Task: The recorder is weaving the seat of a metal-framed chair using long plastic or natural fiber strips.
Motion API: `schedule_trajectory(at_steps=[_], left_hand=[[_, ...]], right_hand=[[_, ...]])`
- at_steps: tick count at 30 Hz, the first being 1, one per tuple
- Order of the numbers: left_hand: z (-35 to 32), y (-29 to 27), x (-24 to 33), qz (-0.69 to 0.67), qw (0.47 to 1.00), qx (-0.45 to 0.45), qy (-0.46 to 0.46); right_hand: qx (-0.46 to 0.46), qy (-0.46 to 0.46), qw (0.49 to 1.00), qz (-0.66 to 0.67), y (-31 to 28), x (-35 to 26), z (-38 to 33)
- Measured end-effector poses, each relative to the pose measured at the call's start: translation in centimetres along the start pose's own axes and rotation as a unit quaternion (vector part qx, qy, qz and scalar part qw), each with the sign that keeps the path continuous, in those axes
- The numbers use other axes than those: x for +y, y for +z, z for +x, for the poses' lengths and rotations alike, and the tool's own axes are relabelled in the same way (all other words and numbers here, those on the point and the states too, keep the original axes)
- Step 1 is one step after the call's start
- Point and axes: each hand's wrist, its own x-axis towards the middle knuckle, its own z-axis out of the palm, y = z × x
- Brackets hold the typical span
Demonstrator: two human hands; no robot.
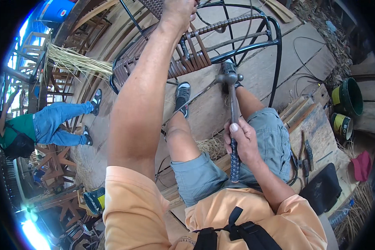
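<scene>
- The right hand (242,139) is closed round the grip of a hammer (233,104); the handle is dark with a braided-looking lower end, the metal head knobbed.
- Bare floor (293,66) of pale, seamed panels lies open between the chair's right legs and the floor's littered right edge, crossed only by thin dark loops.
- Along that edge, nearer the person, hand tools (307,154) lie on rough wooden boards (321,129).
- The chair (200,60) stands ahead on the floor, its curved black tubing partly wrapped in flat, glossy brown strips.
- The left hand (180,16) reaches over it, fingers bent; what they grip I cannot tell.
- Leftward, pale straw-like strands (79,60) fan out stiffly.
</scene>
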Motion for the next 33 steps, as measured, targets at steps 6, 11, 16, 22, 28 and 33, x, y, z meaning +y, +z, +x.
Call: schedule_trajectory(at_steps=[6, 11, 16, 22, 28, 33], left_hand=[[2.7, -0.6, -1.9, 0.199, 0.807, 0.01, 0.556], [-0.8, 0.0, 0.9, 0.013, 0.997, 0.008, 0.076], [-0.9, 0.3, 0.8, 0.036, 0.994, 0.046, 0.091], [-0.8, -0.2, 0.6, 0.003, 0.995, 0.043, 0.086], [0.1, -0.5, 0.1, -0.013, 0.997, 0.015, 0.074], [0.5, 0.2, -1.5, -0.018, 0.984, 0.025, 0.173]], right_hand=[[0.009, 0.016, 0.999, 0.038, 0.3, -0.8, 1.0], [0.025, 0.011, 0.997, 0.068, 0.4, -0.8, 1.0], [0.087, -0.054, 0.985, 0.138, 1.4, -1.3, 1.2], [0.017, 0.014, 1.0, 0.008, 1.0, -0.2, 1.6], [0.056, -0.011, 0.998, 0.021, 1.2, -1.1, 1.5], [0.039, 0.044, 0.998, -0.02, -0.3, -1.4, -0.1]])
